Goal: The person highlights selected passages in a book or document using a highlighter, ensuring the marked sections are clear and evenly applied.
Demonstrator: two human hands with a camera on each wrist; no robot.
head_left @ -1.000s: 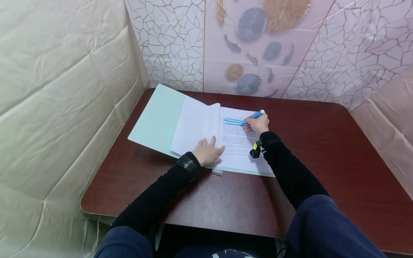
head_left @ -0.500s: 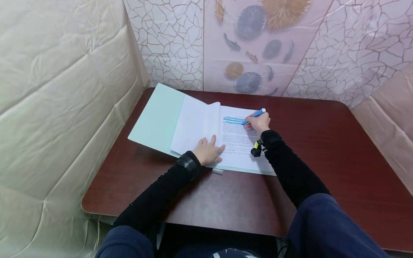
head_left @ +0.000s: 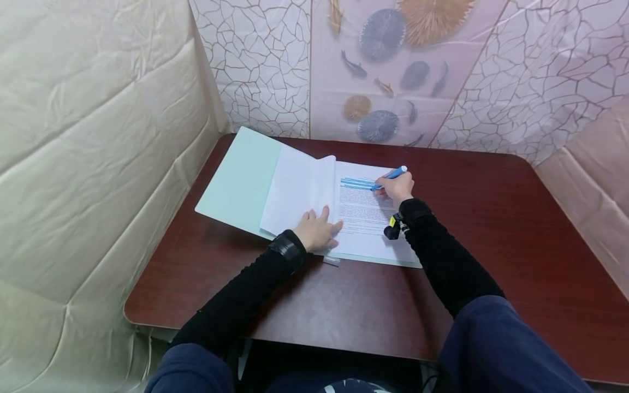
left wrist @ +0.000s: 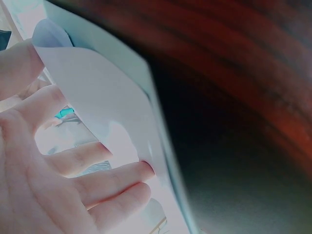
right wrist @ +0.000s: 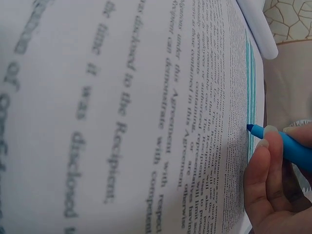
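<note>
An open light green folder holds white sheets, with a printed page on its right side. Blue highlighted lines run across the upper text of that page. My right hand pinches a blue highlighter. In the right wrist view the tip of the highlighter meets the page at the blue lines. My left hand rests with spread fingers on the lower inner part of the papers. In the left wrist view my left hand lies against a turned-over sheet.
The folder lies on a dark red-brown table. A small grey clip-like piece shows at the folder's lower edge. Behind the table hangs a patterned curtain, and a cream cloth stands on the left.
My right hand has moved slightly to the right with the highlighter, its tip tracking along a text line. The left hand has stayed in place on the papers.
</note>
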